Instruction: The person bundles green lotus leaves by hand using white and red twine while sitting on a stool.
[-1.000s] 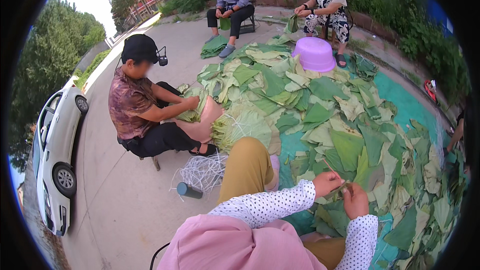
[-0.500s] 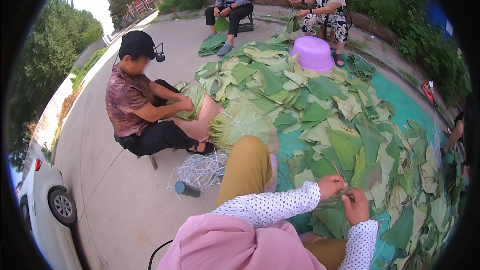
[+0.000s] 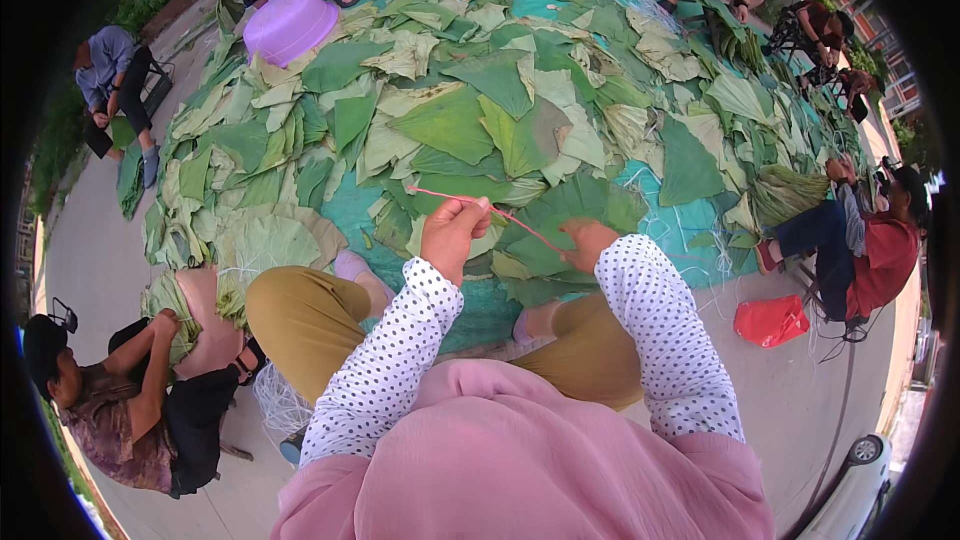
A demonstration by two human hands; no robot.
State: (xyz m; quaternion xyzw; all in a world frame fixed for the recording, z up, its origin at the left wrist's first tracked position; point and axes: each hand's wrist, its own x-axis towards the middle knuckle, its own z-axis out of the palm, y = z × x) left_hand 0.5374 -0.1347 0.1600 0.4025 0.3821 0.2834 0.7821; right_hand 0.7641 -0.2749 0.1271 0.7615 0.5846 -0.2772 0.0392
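Observation:
A thin pink string [image 3: 527, 228] runs between my two hands above the leaf pile. My left hand [image 3: 455, 235] is closed, pinching the string between thumb and fingers, and a short end sticks out past it to the left. The string's other side reaches my right hand [image 3: 588, 243], whose fingers are slightly blurred but closed around it. A faint length trails off beyond that hand to the right. Below and ahead of both hands lie large folded green leaves [image 3: 440, 125], some dark, some pale and dry, heaped on a teal sheet [image 3: 478, 316].
A purple basin [image 3: 290, 28] stands upside down at the far left of the heap. A red bag [image 3: 771, 321] lies at right. White string [image 3: 268, 400] is tangled by my left knee. Several people sit around the pile, including one in red [image 3: 880, 250] at right.
My view has swung to the right. My hands, close together before, are now apart, with the pink string stretched between them.

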